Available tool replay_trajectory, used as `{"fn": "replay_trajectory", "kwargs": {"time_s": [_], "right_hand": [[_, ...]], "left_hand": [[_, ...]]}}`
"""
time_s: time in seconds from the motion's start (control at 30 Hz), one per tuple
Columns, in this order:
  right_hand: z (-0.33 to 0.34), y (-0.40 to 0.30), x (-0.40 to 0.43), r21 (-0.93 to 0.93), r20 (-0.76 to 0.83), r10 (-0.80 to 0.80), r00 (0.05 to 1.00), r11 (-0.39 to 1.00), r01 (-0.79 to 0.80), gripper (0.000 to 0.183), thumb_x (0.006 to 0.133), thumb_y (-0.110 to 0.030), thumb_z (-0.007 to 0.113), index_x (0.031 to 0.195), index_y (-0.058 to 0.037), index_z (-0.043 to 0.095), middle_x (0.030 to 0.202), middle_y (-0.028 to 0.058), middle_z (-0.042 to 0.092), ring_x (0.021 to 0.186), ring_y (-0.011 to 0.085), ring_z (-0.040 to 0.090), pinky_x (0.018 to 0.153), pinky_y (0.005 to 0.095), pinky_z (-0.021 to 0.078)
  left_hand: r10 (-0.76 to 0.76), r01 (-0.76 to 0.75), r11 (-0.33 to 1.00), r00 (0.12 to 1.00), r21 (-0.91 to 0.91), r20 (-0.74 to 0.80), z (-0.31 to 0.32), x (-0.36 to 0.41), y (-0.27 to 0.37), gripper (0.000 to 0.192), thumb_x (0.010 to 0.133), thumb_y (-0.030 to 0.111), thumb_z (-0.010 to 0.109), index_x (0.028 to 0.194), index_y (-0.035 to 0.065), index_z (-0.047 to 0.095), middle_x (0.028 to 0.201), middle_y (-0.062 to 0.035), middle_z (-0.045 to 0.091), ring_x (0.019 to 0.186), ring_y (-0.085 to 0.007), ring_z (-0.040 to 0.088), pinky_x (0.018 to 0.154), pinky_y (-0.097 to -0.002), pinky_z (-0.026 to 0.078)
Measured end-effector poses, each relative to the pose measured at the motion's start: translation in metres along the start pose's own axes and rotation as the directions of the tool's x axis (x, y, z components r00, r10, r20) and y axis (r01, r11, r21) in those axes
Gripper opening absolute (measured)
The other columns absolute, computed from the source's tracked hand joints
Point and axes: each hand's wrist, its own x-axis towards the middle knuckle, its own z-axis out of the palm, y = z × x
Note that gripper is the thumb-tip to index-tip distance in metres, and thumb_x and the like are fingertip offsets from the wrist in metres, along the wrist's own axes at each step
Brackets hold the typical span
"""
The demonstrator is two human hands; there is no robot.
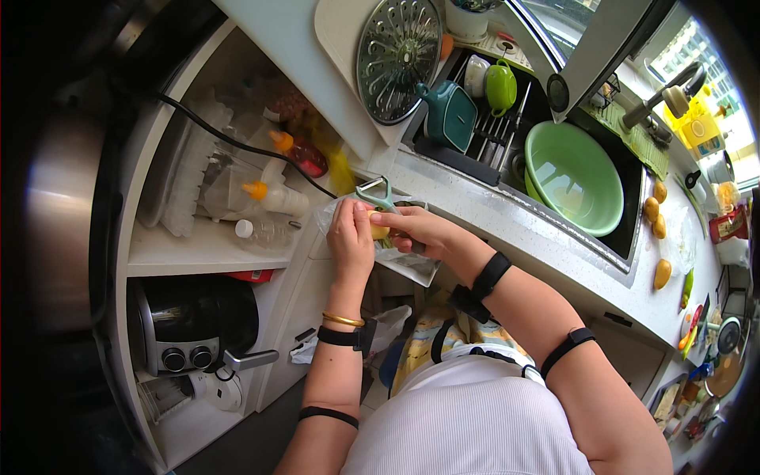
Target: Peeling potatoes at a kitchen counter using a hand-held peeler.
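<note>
My left hand point(351, 237) is closed around a yellow potato point(377, 229), holding it from the left. My right hand point(418, 230) grips the handle of a pale green peeler point(376, 191), whose blade end points up and away, just above the potato. The right thumb rests against the potato too. Both hands are over a white bin point(424, 274) lined with a plastic bag, with some peelings partly showing beneath them. Several unpeeled potatoes point(662, 274) lie on the countertop at the right, near a green pepper point(687, 288).
A green basin point(573, 178) stands in the sink, beside a drying rack point(496, 139) with a teal dish point(454, 116) and green cup point(502, 87). The counter edge point(510, 225) runs beyond my right forearm. At left, open shelves hold bottles point(261, 234) and an air fryer point(196, 323); a black cable point(237, 144) crosses them.
</note>
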Motion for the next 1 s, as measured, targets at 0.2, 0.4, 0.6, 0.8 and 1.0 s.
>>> {"fn": "replay_trajectory", "kwargs": {"time_s": [0.2, 0.4, 0.6, 0.8, 1.0], "right_hand": [[-0.015, 0.004, -0.009, 0.251, 0.075, 0.019, 0.997, 0.967, -0.037, 0.035, 0.085, -0.04, 0.063, 0.092, -0.0061, 0.058, 0.064, -0.0032, 0.048, 0.045, 0.0044, 0.039, 0.04, 0.0193, 0.0278], [-0.047, -0.01, -0.044, 0.416, -0.048, -0.077, 0.996, 0.905, 0.09, 0.033, 0.085, -0.036, 0.064, 0.098, -0.0068, 0.056, 0.072, -0.0025, 0.052, 0.046, 0.0037, 0.036, 0.042, 0.0177, 0.0286], [-0.088, -0.029, -0.094, 0.412, -0.019, -0.236, 0.972, 0.884, 0.223, 0.039, 0.09, -0.036, 0.056, 0.111, -0.0037, 0.051, 0.106, 0.0129, 0.063, 0.046, 0.0017, 0.032, 0.045, 0.0162, 0.0296], [-0.138, -0.039, -0.171, 0.414, -0.102, -0.349, 0.932, 0.837, 0.358, 0.037, 0.091, -0.033, 0.054, 0.111, -0.0012, 0.052, 0.104, 0.0132, 0.063, 0.045, 0.0022, 0.031, 0.044, 0.0163, 0.029], [-0.205, -0.032, -0.246, 0.432, -0.222, -0.379, 0.898, 0.788, 0.439, 0.044, 0.089, -0.038, 0.056, 0.11, 0.0013, 0.055, 0.098, 0.0104, 0.064, 0.044, 0.0004, 0.032, 0.044, 0.0165, 0.027]], "left_hand": [[-0.345, 0.387, 0.802, 0.922, -0.455, 0.176, -0.011, 0.007, 0.005, 0.034, 0.096, 0.027, 0.046, 0.076, 0.0017, 0.057, 0.062, -0.0017, 0.056, 0.048, -0.0061, 0.048, 0.045, -0.0217, 0.039], [-0.227, 0.143, 0.946, 0.932, 0.291, 0.281, -0.013, 0.01, 0.003, 0.026, 0.078, 0.026, 0.069, 0.071, 0.0033, 0.06, 0.057, -0.0049, 0.057, 0.051, -0.0175, 0.057, 0.049, -0.0315, 0.041], [-0.076, -0.249, 0.805, 0.857, 0.538, 0.51, 0.014, 0.009, -0.022, 0.031, 0.072, 0.036, 0.072, 0.078, 0.0062, 0.063, 0.07, -0.009, 0.064, 0.071, -0.0276, 0.063, 0.063, -0.0371, 0.048], [-0.42, -0.325, 0.572, 0.673, 0.753, 0.609, 0.039, 0.015, -0.013, 0.031, 0.091, 0.028, 0.045, 0.109, 0.0059, 0.058, 0.086, -0.0183, 0.066, 0.081, -0.0359, 0.063, 0.072, -0.0449, 0.048], [-0.338, -0.18, 0.69, 0.776, 0.701, 0.532, 0.046, 0.001, -0.017, 0.048, 0.077, 0.013, 0.06, 0.123, 0.02, 0.05, 0.09, -0.0174, 0.065, 0.088, -0.0367, 0.061, 0.075, -0.047, 0.048]]}}
